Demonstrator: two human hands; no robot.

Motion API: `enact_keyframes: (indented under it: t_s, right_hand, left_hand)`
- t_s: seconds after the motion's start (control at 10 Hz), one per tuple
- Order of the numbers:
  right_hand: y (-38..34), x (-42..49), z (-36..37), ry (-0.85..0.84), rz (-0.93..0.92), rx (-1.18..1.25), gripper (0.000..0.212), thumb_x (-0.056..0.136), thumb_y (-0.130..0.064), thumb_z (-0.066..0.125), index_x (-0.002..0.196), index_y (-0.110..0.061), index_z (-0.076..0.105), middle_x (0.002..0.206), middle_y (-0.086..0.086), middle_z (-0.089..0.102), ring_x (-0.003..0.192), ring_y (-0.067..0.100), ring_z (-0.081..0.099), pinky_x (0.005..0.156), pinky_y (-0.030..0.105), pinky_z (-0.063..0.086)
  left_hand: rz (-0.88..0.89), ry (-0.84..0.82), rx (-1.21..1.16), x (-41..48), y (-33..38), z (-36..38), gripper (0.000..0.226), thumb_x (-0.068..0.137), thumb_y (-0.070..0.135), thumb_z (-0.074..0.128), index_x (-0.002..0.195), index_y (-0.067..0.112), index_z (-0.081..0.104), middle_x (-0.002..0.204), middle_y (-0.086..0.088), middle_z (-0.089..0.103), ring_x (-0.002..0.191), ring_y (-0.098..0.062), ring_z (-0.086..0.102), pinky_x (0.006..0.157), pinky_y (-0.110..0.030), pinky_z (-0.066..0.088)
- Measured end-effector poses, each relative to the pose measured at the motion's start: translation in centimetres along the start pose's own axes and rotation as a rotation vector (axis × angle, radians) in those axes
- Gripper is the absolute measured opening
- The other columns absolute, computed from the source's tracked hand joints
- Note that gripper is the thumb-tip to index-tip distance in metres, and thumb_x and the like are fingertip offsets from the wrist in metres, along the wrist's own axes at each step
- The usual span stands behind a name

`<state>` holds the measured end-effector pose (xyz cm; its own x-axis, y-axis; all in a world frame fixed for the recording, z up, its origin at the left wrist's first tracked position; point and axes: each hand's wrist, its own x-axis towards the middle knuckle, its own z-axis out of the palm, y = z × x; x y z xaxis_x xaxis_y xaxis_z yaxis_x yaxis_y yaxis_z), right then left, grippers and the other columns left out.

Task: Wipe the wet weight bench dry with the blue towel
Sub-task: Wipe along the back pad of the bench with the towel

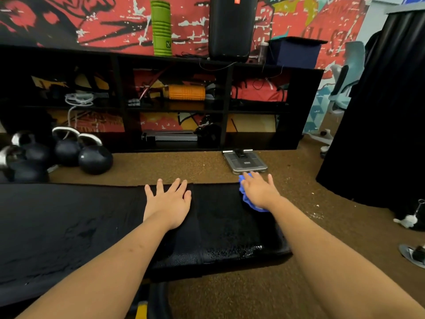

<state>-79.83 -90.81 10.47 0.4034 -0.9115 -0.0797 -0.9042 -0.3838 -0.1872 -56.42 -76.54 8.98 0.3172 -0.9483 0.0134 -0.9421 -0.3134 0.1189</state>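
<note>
Head view: your right hand [259, 192] presses the towel [244, 195] onto the far right corner of the bench [218, 222], fingers [255, 177] straight and spread, not clutching it. The towel sits bunched under that palm, showing at its left side. Your left hand [167, 201] lies flat on the pad, fingers released, well left of the towel. The bench runs left to right. Water [232, 250] glints at the near edge, so the right hand likely wipes toward you.

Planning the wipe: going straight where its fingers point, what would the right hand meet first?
Likely the scale, though it sits lower on the floor; the right hand on the towel is at the bench edge.
</note>
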Motion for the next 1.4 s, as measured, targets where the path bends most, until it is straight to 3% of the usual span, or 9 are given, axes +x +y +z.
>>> enact_keyframes:
  t_s: [0.2, 0.3, 0.4, 0.7, 0.8, 1.0, 1.1, 1.2, 1.4]
  right_hand:
    - [6.7, -3.8, 0.8, 0.031, 0.195, 0.265, 0.051, 0.105, -0.024, 0.024, 0.154, -0.010, 0.025, 0.158, 0.012, 0.029, 0.144, 0.029, 0.029, 0.118, 0.042, 0.019]
    - [6.1, -7.1, 2.2, 0.065, 0.224, 0.223, 0.054, 0.103, -0.024, 0.023, 0.154, -0.007, 0.019, 0.161, 0.015, 0.017, 0.149, 0.027, 0.014, 0.120, 0.043, 0.012]
    - [3.7, -8.9, 3.2, 0.203, 0.159, 0.029, 0.074, 0.089, -0.040, 0.008, 0.149, -0.001, 0.028, 0.154, 0.025, 0.023, 0.142, 0.037, 0.023, 0.114, 0.051, 0.023]
    - [-10.2, -9.7, 5.6, 0.148, -0.239, -0.074, 0.090, 0.078, -0.045, -0.008, 0.154, -0.005, 0.020, 0.162, 0.018, 0.007, 0.150, 0.033, 0.001, 0.121, 0.053, 0.005]
    - [-8.9, -14.1, 5.2, 0.150, -0.371, -0.002, 0.080, 0.083, -0.047, -0.001, 0.157, -0.019, 0.011, 0.165, 0.000, 0.004, 0.151, 0.013, -0.003, 0.122, 0.047, -0.003]
    - [2.8, -13.6, 3.2, 0.114, -0.122, -0.023, 0.068, 0.091, -0.045, 0.007, 0.157, -0.031, 0.008, 0.164, -0.010, -0.006, 0.150, 0.005, -0.004, 0.120, 0.046, -0.010]
    - [4.9, -9.2, 1.9, 0.085, -0.012, 0.012, 0.054, 0.104, -0.028, 0.020, 0.157, -0.023, 0.009, 0.165, -0.004, -0.005, 0.151, 0.014, 0.001, 0.120, 0.046, -0.006]
    - [3.1, -4.3, 1.7, 0.086, 0.035, -0.013, 0.057, 0.102, -0.032, 0.017, 0.155, -0.012, 0.014, 0.163, 0.010, 0.004, 0.149, 0.025, 0.008, 0.120, 0.046, 0.006]
    - [-8.2, -0.7, 3.2, 0.163, -0.196, -0.027, 0.044, 0.100, -0.027, 0.033, 0.139, -0.005, 0.038, 0.145, 0.018, 0.034, 0.132, 0.033, 0.035, 0.108, 0.043, 0.030]
  left_hand:
    - [0.000, 0.002, 0.002, 0.1, 0.0, 0.1, 0.058, 0.102, 0.052, 0.004, 0.158, 0.036, 0.002, 0.166, 0.013, 0.001, 0.152, -0.035, -0.005, 0.118, -0.062, -0.004]
    - [0.002, 0.005, 0.004, 0.1, 0.0, 0.2, 0.058, 0.102, 0.052, 0.004, 0.158, 0.036, 0.002, 0.166, 0.013, 0.002, 0.152, -0.036, -0.004, 0.118, -0.063, -0.004]
    - [0.000, 0.004, 0.001, 0.1, 0.1, 0.2, 0.058, 0.102, 0.052, 0.004, 0.158, 0.036, 0.002, 0.166, 0.013, 0.001, 0.152, -0.036, -0.005, 0.118, -0.063, -0.003]
    - [-0.010, 0.003, -0.008, 0.1, 0.0, 0.2, 0.058, 0.103, 0.052, 0.006, 0.158, 0.036, 0.002, 0.166, 0.014, 0.002, 0.152, -0.034, -0.003, 0.118, -0.062, -0.002]
    - [-0.002, 0.023, -0.024, 0.0, -0.1, 0.1, 0.058, 0.103, 0.052, 0.009, 0.158, 0.035, 0.007, 0.165, 0.013, 0.006, 0.152, -0.033, 0.000, 0.119, -0.061, 0.000]
    - [-0.003, 0.056, -0.043, -0.1, 0.0, 0.2, 0.059, 0.102, 0.053, 0.008, 0.158, 0.033, 0.013, 0.165, 0.014, 0.012, 0.153, -0.032, 0.003, 0.119, -0.062, -0.001]
    - [-0.006, 0.047, -0.047, 0.0, 0.0, 0.2, 0.059, 0.103, 0.053, 0.008, 0.158, 0.033, 0.012, 0.165, 0.015, 0.011, 0.153, -0.032, 0.002, 0.119, -0.062, -0.002]
    - [-0.008, 0.044, -0.045, 0.1, 0.0, 0.3, 0.058, 0.103, 0.052, 0.008, 0.158, 0.033, 0.012, 0.165, 0.015, 0.010, 0.153, -0.032, 0.001, 0.118, -0.063, -0.002]
    - [-0.008, 0.048, -0.060, -0.2, 0.1, 0.1, 0.056, 0.104, 0.049, 0.010, 0.158, 0.033, 0.014, 0.165, 0.014, 0.012, 0.153, -0.031, 0.002, 0.118, -0.063, -0.001]
